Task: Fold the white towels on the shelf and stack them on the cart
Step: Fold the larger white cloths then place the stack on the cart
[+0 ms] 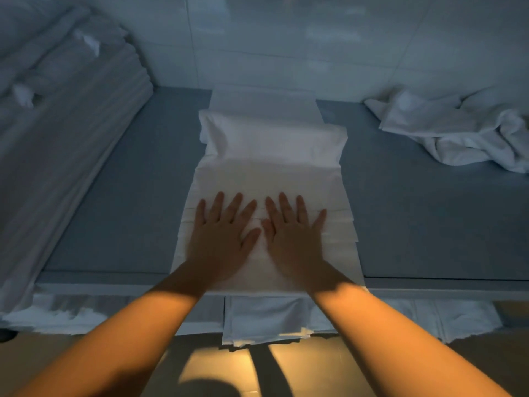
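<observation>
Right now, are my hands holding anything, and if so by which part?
Nothing is held. The left hand and right hand lie flat, fingers spread, pressing on the near half of the white towel on the shelf.

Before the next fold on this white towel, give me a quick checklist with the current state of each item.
1. Both hands flat on the long white towel: ok; left hand and right hand lie with fingers spread.
2. Towel's near end on the grey shelf: not ok, it hangs over the front edge.
3. Far end already folded over: ok.
4. Side edges aligned: not ok, layers stagger at the right.
5. Crumpled white towel clear of the work area: ok.
6. Cart ready: cannot tell.
</observation>
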Demonstrator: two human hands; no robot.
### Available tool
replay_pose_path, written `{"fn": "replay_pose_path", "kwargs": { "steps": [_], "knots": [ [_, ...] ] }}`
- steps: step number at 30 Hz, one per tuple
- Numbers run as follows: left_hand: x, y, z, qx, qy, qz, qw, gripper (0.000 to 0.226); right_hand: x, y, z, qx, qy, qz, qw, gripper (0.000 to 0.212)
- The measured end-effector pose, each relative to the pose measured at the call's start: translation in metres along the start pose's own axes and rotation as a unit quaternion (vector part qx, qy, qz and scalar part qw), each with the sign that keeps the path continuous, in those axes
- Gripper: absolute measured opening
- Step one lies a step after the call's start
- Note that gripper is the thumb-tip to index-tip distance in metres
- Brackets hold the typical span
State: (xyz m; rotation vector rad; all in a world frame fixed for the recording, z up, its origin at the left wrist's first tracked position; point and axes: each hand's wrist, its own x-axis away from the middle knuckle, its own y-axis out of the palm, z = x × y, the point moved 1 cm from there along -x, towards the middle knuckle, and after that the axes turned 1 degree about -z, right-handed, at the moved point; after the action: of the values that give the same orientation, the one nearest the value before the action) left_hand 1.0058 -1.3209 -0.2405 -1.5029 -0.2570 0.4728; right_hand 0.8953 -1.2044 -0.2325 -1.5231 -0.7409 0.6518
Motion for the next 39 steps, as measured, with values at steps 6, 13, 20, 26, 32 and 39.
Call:
{"fn": "replay_pose_path", "kwargs": {
  "steps": [6, 13, 20, 26, 32, 39],
  "knots": [
    [0.016, -0.006, -0.005, -0.042, 0.052, -0.078, 0.995, 0.100, 0.050, -0.006, 0.032, 0.003, -0.112, -0.076, 0.991, 0.086],
    [0.080, -0.017, -0.035, -0.070, 0.140, -0.137, 0.978, 0.112, 0.084, -0.022, 0.061, 0.057, -0.135, -0.137, 0.980, 0.102],
    [0.086, -0.025, -0.037, -0.017, 0.092, -0.181, 0.979, 0.104, 0.093, -0.038, 0.071, -0.001, -0.146, -0.179, 0.973, 0.097],
    [0.099, -0.046, -0.025, 0.039, 0.068, -0.216, 0.973, 0.081, 0.105, -0.039, 0.073, 0.032, -0.130, -0.187, 0.973, 0.089],
    [0.139, -0.057, -0.007, 0.133, 0.023, -0.185, 0.973, 0.085, 0.150, -0.039, 0.065, 0.016, -0.081, -0.130, 0.988, 0.092],
    [0.185, -0.080, 0.004, 0.192, -0.001, -0.185, 0.964, 0.072, 0.192, -0.065, 0.069, -0.043, -0.083, -0.092, 0.991, 0.069]
  ]
}}
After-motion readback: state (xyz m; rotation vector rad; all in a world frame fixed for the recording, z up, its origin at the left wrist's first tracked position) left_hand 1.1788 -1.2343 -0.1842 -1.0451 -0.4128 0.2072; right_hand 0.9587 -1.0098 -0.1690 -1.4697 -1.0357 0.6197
